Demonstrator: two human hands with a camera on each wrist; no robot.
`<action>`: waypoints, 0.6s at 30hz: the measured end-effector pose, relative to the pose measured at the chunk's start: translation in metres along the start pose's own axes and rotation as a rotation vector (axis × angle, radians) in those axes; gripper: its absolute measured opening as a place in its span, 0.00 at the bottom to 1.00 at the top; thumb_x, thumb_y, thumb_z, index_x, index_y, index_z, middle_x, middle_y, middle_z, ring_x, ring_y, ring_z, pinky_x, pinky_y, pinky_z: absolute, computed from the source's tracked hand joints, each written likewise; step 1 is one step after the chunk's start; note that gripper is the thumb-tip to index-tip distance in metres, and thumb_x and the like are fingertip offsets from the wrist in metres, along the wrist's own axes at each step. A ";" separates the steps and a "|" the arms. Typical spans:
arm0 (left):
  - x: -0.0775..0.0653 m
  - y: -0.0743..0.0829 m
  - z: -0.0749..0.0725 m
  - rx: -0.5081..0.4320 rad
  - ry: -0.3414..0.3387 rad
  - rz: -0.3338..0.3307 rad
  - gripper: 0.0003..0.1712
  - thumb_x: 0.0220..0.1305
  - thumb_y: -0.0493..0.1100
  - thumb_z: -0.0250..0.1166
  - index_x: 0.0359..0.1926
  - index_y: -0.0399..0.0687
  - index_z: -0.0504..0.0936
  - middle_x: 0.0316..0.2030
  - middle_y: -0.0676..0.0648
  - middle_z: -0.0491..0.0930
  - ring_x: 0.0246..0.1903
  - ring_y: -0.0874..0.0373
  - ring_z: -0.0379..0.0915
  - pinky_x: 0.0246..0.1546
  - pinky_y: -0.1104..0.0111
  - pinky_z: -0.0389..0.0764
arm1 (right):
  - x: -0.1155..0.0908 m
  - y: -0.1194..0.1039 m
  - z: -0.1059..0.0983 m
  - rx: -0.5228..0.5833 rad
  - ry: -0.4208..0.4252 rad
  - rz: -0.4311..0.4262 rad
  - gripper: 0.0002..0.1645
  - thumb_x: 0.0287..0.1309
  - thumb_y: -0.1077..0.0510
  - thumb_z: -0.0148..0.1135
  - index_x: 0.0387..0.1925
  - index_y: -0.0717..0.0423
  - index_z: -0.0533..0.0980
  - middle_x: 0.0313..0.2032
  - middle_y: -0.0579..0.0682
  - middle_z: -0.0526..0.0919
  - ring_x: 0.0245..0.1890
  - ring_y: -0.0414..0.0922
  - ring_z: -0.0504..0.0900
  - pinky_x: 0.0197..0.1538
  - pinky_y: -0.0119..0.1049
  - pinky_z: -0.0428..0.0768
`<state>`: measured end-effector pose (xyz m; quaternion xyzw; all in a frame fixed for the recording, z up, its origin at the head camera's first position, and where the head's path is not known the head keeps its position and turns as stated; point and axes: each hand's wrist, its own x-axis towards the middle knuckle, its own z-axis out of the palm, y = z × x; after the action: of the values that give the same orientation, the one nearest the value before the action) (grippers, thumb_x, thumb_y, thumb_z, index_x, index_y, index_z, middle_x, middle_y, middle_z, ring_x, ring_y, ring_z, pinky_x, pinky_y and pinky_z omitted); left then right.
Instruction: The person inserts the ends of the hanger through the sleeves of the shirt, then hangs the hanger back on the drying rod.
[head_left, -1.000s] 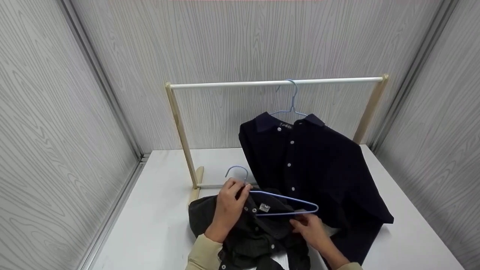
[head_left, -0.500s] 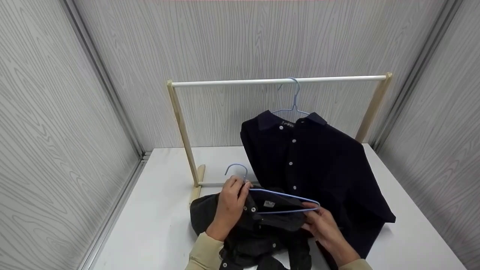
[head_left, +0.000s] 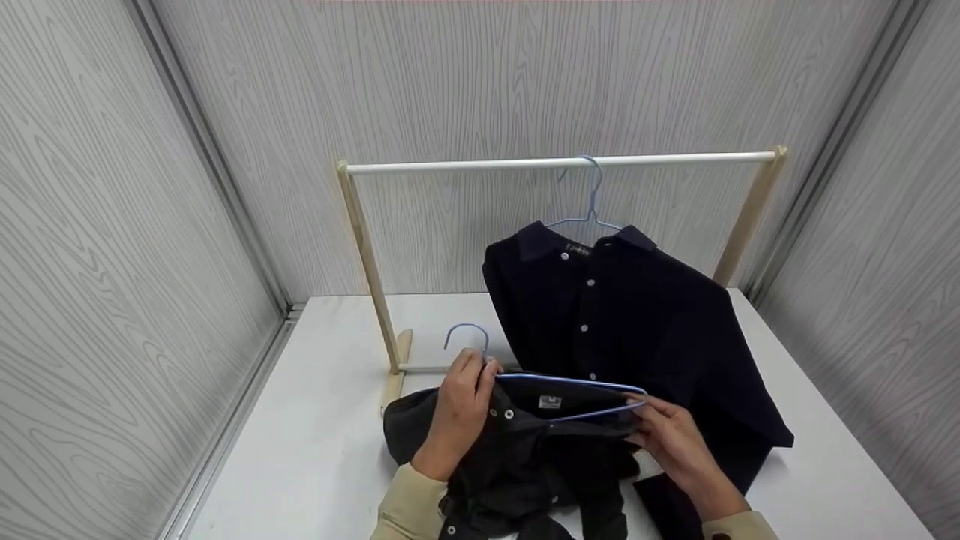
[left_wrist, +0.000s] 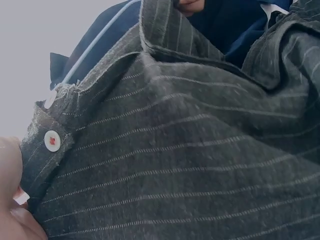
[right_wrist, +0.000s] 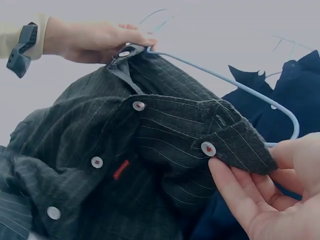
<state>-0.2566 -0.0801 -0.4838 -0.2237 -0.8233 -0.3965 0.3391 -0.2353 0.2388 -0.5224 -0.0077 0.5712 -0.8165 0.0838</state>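
A dark grey pinstriped shirt (head_left: 517, 457) with white buttons lies bunched on the table, its collar raised. Into its neck opening runs a blue wire hanger (head_left: 466, 325), its hook pointing up and its right end outside the collar. My left hand (head_left: 459, 412) pinches the hanger's neck together with the shirt's collar. At the hanger's right end, my right hand (head_left: 679, 442) holds the collar, with fingers under the collar tip (right_wrist: 247, 152) and the thumb beside the wire. The hanger's left arm is hidden by the shirt and left hand.
Behind the hands stands a clothes rack with a white rail (head_left: 465, 166) and wooden posts (head_left: 367, 262). From the rail hangs a navy shirt (head_left: 652, 322) on another blue hanger (head_left: 592, 202), its lower part reaching the white table (head_left: 315, 420). Pale panels enclose three sides.
My right hand has moved right and slightly up, from below the hanger to its right end, drawing the collar's edge along. The left hand keeps its hold, nearly still.
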 end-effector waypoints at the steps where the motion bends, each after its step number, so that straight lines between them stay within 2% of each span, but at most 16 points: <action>1: 0.000 0.000 0.000 -0.004 0.003 0.004 0.12 0.76 0.41 0.53 0.36 0.45 0.79 0.33 0.51 0.73 0.31 0.62 0.68 0.36 0.70 0.76 | 0.000 -0.004 -0.002 -0.002 -0.018 0.001 0.11 0.70 0.63 0.55 0.45 0.55 0.83 0.40 0.49 0.88 0.41 0.43 0.88 0.47 0.39 0.85; 5: -0.001 -0.001 -0.002 -0.006 0.003 0.007 0.11 0.76 0.41 0.53 0.36 0.44 0.80 0.33 0.51 0.74 0.31 0.63 0.70 0.35 0.70 0.77 | 0.000 -0.018 -0.006 -0.035 -0.064 -0.005 0.11 0.70 0.62 0.56 0.44 0.54 0.85 0.43 0.50 0.88 0.43 0.46 0.88 0.49 0.42 0.85; 10: -0.003 0.001 -0.002 -0.003 -0.012 -0.018 0.12 0.76 0.42 0.53 0.36 0.45 0.80 0.33 0.51 0.74 0.32 0.64 0.72 0.36 0.70 0.79 | 0.001 -0.032 -0.007 -0.136 -0.053 -0.032 0.11 0.69 0.62 0.57 0.45 0.57 0.84 0.43 0.48 0.87 0.40 0.45 0.87 0.45 0.41 0.86; 15: -0.004 0.002 -0.001 0.018 -0.020 -0.026 0.12 0.76 0.42 0.53 0.37 0.44 0.79 0.33 0.51 0.73 0.32 0.64 0.71 0.36 0.70 0.79 | 0.003 -0.041 -0.004 -0.307 0.042 -0.074 0.14 0.68 0.61 0.59 0.47 0.69 0.81 0.39 0.48 0.86 0.32 0.44 0.86 0.37 0.39 0.87; 18: -0.005 0.001 0.000 0.051 -0.008 0.007 0.10 0.76 0.42 0.54 0.37 0.44 0.78 0.33 0.51 0.72 0.31 0.63 0.68 0.34 0.70 0.77 | 0.004 -0.047 -0.002 -0.453 0.093 -0.115 0.15 0.66 0.62 0.61 0.46 0.72 0.80 0.33 0.49 0.86 0.26 0.43 0.85 0.33 0.40 0.86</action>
<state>-0.2526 -0.0804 -0.4869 -0.2193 -0.8338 -0.3733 0.3425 -0.2460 0.2554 -0.4794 -0.0213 0.7418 -0.6703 0.0068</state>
